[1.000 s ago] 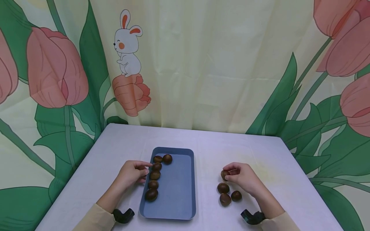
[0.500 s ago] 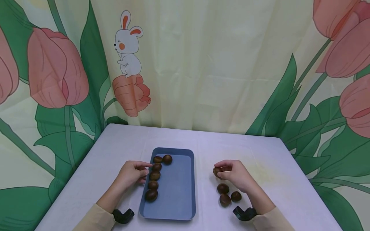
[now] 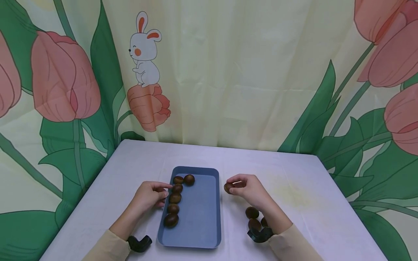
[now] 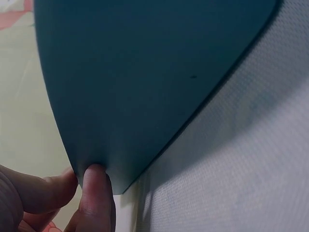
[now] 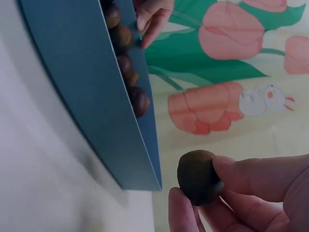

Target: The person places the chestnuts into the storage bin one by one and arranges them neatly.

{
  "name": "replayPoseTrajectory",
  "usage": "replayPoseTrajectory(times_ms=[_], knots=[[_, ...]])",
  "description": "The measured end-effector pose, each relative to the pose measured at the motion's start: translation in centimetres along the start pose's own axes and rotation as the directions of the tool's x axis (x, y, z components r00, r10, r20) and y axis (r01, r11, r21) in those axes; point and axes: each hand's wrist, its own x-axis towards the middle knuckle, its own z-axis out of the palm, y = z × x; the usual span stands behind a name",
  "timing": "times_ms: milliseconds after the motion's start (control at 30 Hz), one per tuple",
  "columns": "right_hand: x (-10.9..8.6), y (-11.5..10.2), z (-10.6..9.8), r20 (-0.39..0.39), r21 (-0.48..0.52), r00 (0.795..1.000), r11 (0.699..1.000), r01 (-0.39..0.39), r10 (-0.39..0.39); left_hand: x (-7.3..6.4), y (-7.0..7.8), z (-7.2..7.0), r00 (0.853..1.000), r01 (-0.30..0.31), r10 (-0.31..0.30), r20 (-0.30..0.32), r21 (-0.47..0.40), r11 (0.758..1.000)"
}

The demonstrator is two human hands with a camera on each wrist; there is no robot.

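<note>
A blue rectangular tray [image 3: 200,217] stands on the white-covered table. My left hand [image 3: 148,195] grips its left side, with the thumb at the rim and a finger [image 4: 94,193] against the outer wall in the left wrist view. Along the tray's left side runs a row of brown chestnuts [image 3: 175,198], and one more chestnut [image 3: 189,179] lies beside the row's far end. Just beyond the tray's right rim, my right hand [image 3: 250,189] pinches a chestnut [image 5: 197,176] between thumb and fingers.
Loose chestnuts [image 3: 252,212] lie on the table [image 3: 313,203] right of the tray, partly hidden behind the right wrist's black camera mount [image 3: 260,235]. A curtain [image 3: 228,79] printed with tulips and a rabbit hangs behind the table's far edge.
My right hand has carried the pinched chestnut leftward from near the loose chestnuts to beside the tray. The left hand and the tray have stayed in place.
</note>
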Motion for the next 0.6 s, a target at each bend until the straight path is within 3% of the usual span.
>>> replayPoseTrajectory(times_ms=[367, 600], knots=[[1.8, -1.9, 2.0, 0.083, 0.055, 0.992, 0.994, 0.095, -0.099, 0.1, 0.1, 0.0, 1.0, 0.007, -0.007, 0.0, 0.003, 1.0], [2.7, -2.9, 4.0, 0.093, 0.068, 0.991, 0.993, 0.092, -0.098, -0.1, 0.1, 0.0, 1.0, 0.016, -0.016, -0.001, -0.001, 1.0]])
